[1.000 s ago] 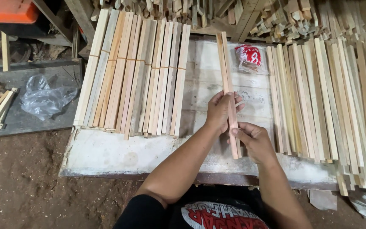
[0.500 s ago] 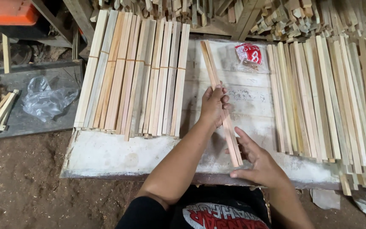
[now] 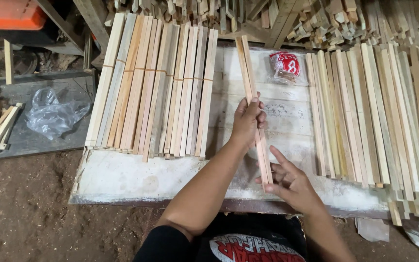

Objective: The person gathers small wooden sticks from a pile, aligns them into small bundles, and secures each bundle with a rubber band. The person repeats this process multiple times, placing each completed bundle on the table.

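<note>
Left hand (image 3: pixel 248 119) closed around a pair of thin wooden slats (image 3: pixel 254 106), gripped at about mid-length. Slats lay lengthwise on the whitewashed board (image 3: pixel 122 177), far ends near the board's far edge, near ends by the right hand (image 3: pixel 292 187). Right hand open, fingers spread, fingertips touching or just beside the slats' near ends; contact could not be told for certain. Left of the slats, a flat row of pale slats (image 3: pixel 156 87) crossed by thin bands. Right, a looser spread of slats (image 3: pixel 374 111) overhanging the near edge. Far right of centre, a small red-and-white plastic packet (image 3: pixel 285 65), crumpled. Far left, a clear plastic bag (image 3: pixel 54 114) on a grey panel (image 3: pixel 30 143).
</note>
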